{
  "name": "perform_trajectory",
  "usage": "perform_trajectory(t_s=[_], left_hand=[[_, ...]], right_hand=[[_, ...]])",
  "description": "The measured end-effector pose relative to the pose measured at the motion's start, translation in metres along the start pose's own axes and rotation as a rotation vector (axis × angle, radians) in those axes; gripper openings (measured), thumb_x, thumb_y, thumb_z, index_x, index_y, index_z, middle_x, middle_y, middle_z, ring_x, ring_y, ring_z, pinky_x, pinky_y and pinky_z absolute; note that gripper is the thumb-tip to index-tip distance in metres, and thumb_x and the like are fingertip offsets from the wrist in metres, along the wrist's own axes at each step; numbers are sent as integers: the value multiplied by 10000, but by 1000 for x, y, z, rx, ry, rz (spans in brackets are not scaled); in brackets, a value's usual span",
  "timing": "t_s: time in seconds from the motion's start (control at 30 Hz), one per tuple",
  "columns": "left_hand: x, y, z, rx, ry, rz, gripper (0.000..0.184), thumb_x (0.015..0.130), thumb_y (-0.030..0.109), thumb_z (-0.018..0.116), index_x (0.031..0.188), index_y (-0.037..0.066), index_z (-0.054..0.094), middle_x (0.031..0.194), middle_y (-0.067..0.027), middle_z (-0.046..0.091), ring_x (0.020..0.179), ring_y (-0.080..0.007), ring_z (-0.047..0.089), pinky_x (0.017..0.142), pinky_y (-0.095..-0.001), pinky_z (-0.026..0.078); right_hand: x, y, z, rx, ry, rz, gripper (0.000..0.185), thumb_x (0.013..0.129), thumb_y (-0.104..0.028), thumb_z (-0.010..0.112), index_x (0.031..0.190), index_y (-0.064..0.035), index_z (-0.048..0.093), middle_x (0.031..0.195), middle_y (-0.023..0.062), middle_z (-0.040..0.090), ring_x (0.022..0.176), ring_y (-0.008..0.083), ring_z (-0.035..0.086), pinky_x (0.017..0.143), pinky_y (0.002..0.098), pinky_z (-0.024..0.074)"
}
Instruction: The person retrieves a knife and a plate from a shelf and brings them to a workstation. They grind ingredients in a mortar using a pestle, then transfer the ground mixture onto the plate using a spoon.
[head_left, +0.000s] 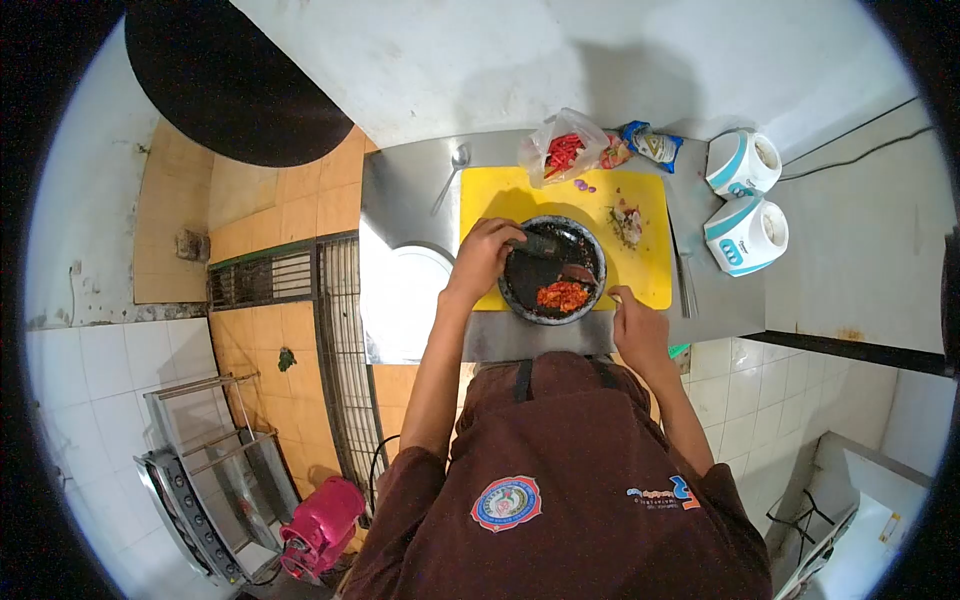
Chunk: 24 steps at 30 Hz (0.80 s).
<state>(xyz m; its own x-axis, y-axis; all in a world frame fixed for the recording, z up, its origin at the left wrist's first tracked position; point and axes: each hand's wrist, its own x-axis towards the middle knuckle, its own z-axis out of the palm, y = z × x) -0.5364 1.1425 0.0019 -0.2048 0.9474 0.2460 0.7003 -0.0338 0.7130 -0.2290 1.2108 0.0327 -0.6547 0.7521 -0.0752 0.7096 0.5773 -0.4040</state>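
Note:
A dark stone mortar (520, 293) with a speckled rim stands on the yellow cutting board (655, 280). Crushed red paste (562, 296) lies in its lower part. My left hand (485, 258) is wrapped round the end of a dark pestle (540, 245), which reaches into the bowl from the left. At the lower right of the mortar, my right hand (638, 325) is closed on the light end of a thin utensil. A brownish spoon-like head (577, 274) rests beside the paste; its link to that handle is hard to see.
Behind the board are a plastic bag of red chillies (563, 150), a blue packet (652, 146) and a metal spoon (451, 178). Peelings (628, 226) lie right of the mortar. Two white-and-teal appliances (745, 235) stand far right, a white plate (415, 300) left.

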Motion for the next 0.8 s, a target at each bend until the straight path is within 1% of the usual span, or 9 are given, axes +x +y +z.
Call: perform_trajectory(t_s=[0.07,0.17,0.3,0.37,0.47,0.57,0.67,0.77,0.8], left_hand=[[-7,0,-2,-9,-39,-30,351,762,-115,690,1073,47,697,1182,-126,691,1141,-361,613,987,-434,492],[-13,1,-2,-8,-67,-71,355,766,-111,696,1083,51,698,1203,-134,685,1160,-365,611,1012,-433,489],[-18,2,-2,-22,-49,-74,361,769,-107,697,1091,56,698,1224,-136,678,1165,-367,613,1020,-434,491],[-21,1,-1,-31,-35,-81,360,769,-106,699,1091,56,697,1231,-134,675,1166,-366,615,1018,-433,493],[-23,-1,0,-28,-36,-80,351,771,-96,706,1089,54,695,1230,-130,675,1168,-362,613,1018,-432,494],[-24,-1,0,-17,-15,-67,342,781,-86,710,1090,59,694,1223,-127,676,1168,-360,609,1018,-434,492],[-28,-1,1,1,28,-82,350,790,-76,715,1107,68,690,1227,-126,663,1169,-364,597,1015,-442,487],[-26,9,-3,42,68,-103,366,791,-54,732,1128,79,688,1236,-126,648,1169,-367,588,1012,-447,481],[-26,10,-3,54,65,-113,371,790,-46,737,1135,81,688,1237,-127,645,1168,-367,587,1011,-446,479]], right_hand=[[-3,-1,-1,67,36,14,234,960,-144,558,1192,-155,581,852,192,716,779,416,696,671,548,518],[-6,-3,-2,3,-90,100,241,963,-150,554,1203,-166,576,844,199,709,788,423,691,673,553,510],[-8,-11,-2,102,-42,83,260,964,-149,545,1222,-167,573,845,201,706,785,424,688,676,548,508],[-10,-12,-2,164,-93,69,262,964,-155,543,1224,-164,579,855,202,706,786,420,687,681,543,511],[-13,-9,5,217,-114,-125,269,956,-160,548,1222,-165,592,855,202,705,786,416,687,680,540,513],[-11,-1,19,101,-69,-148,280,942,-163,558,1218,-166,608,851,201,704,792,409,689,680,536,517],[-2,3,10,106,-157,-26,300,928,-160,564,1223,-167,615,845,189,708,786,402,692,682,536,522],[-4,-5,7,12,-204,-139,285,924,-167,568,1200,-165,634,824,183,707,767,397,691,688,540,523],[-4,-3,8,39,-162,-141,259,934,-155,562,1181,-159,640,801,183,694,757,391,686,681,527,516]])
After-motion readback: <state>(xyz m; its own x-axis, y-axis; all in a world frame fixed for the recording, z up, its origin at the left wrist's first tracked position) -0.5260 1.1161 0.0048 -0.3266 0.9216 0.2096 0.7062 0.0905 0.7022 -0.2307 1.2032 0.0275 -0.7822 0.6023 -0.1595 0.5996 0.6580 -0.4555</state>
